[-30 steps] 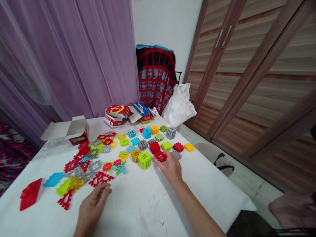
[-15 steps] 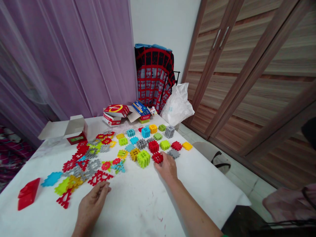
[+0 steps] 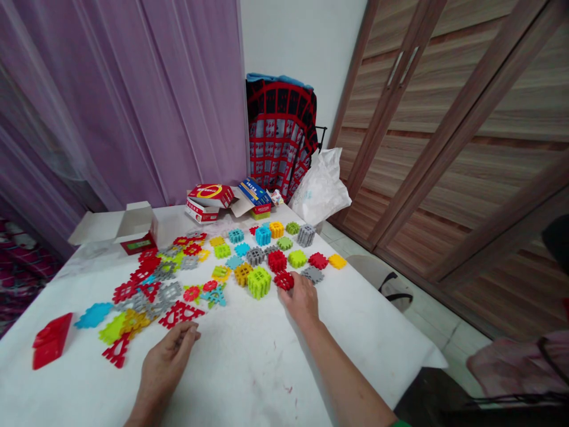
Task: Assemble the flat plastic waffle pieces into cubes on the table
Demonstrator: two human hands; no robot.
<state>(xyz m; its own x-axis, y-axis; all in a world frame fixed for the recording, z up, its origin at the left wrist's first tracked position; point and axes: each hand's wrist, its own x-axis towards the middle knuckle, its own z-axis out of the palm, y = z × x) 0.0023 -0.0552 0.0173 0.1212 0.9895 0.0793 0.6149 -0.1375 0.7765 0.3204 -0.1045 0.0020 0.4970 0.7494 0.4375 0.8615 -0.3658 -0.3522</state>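
Many coloured plastic waffle blocks lie spread over a white table (image 3: pixel 249 367). My right hand (image 3: pixel 301 299) reaches over the table and its fingers close round a small red block (image 3: pixel 284 280), next to a larger lime-green cube (image 3: pixel 259 281). My left hand (image 3: pixel 166 359) rests on the table near the front, fingers loosely curled and apart, holding nothing. Its fingertips lie just below a flat red lattice piece (image 3: pixel 180 313). Grey, yellow, blue and green blocks sit beyond the right hand.
Opened cardboard boxes (image 3: pixel 211 200) stand at the table's far edge, and a white open box (image 3: pixel 120 225) sits at the far left. A red wedge piece (image 3: pixel 51 340) lies at the left. A white plastic bag (image 3: pixel 320 187), a checked cloth and wooden wardrobe doors are behind.
My right hand moved forward and left onto the small red block and closed on it. My left hand stayed almost still.
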